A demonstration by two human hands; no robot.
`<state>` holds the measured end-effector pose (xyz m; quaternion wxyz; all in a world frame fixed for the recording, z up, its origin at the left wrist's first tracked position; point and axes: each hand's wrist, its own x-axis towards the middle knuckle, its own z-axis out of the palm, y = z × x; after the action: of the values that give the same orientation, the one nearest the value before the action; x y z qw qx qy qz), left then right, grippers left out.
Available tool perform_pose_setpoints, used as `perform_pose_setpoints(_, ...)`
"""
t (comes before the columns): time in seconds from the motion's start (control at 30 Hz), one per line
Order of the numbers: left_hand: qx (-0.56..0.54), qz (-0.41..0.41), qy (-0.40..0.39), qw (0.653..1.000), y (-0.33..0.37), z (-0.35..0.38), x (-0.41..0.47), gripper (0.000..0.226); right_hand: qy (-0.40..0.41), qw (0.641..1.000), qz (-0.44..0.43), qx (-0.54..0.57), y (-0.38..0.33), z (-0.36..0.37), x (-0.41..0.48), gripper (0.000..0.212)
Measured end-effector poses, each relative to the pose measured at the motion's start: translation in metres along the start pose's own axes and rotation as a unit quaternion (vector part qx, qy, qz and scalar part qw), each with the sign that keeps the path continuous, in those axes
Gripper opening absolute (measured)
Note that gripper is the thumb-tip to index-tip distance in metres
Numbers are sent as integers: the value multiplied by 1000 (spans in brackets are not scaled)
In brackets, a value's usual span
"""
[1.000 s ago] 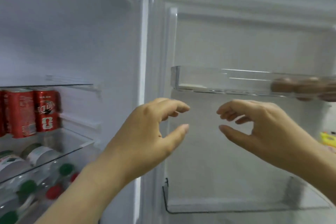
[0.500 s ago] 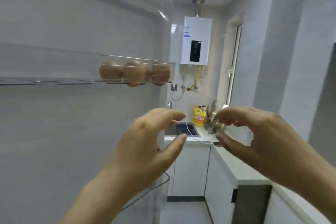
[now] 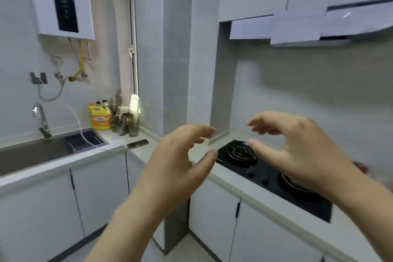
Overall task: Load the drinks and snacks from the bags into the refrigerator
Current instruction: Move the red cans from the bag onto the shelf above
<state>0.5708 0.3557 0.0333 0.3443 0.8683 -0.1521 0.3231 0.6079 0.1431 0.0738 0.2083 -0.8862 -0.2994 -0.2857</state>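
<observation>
The drinks, snacks, bags and fridge are all out of view; only the kitchen corner shows. Both hands are raised in front of the person and carry nothing. The left hand (image 3: pixel 176 168) has its fingers loosely bent and its thumb held apart from them, gripping nothing. The right hand (image 3: pixel 297 151) mirrors it, fingers bent above a straight thumb with a clear gap between them. The two hands face each other, near but not touching.

Below the right hand a black stove (image 3: pixel 265 174) is set into the pale bench (image 3: pixel 238 187), one burner showing between the hands. A hood (image 3: pixel 297 27) hangs above it. At the right edge there is something red (image 3: pixel 361 168), too blurred to tell.

The bench turns the corner to the left, where a phone (image 3: pixel 137 144) lies with a white cable (image 3: pixel 78 121) running from it up across the sink (image 3: pixel 32 153). A purple rack (image 3: pixel 85 139) sits in the sink's right end, and a tap (image 3: pixel 41 119) stands behind it. A yellow bottle (image 3: pixel 100 118) stands in the corner beside some jars and utensils. A white water heater (image 3: pixel 61 4) is mounted on the wall above.
</observation>
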Motion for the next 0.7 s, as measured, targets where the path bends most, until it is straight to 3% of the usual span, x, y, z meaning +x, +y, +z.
perform_pose_setpoints(0.37,-141,51,-161,975,9,140,46,35,-9,973,208,-104,97,-30,-65,21)
perform_pose_setpoints(0.57,-168,75,-196,963,39,211,78,33,29,957,269,-107,161,-56,-91,12)
perform_pose_setpoints(0.7,-173,84,-198,961,66,258,107,35,59,952,285,-95,216,-68,-92,18)
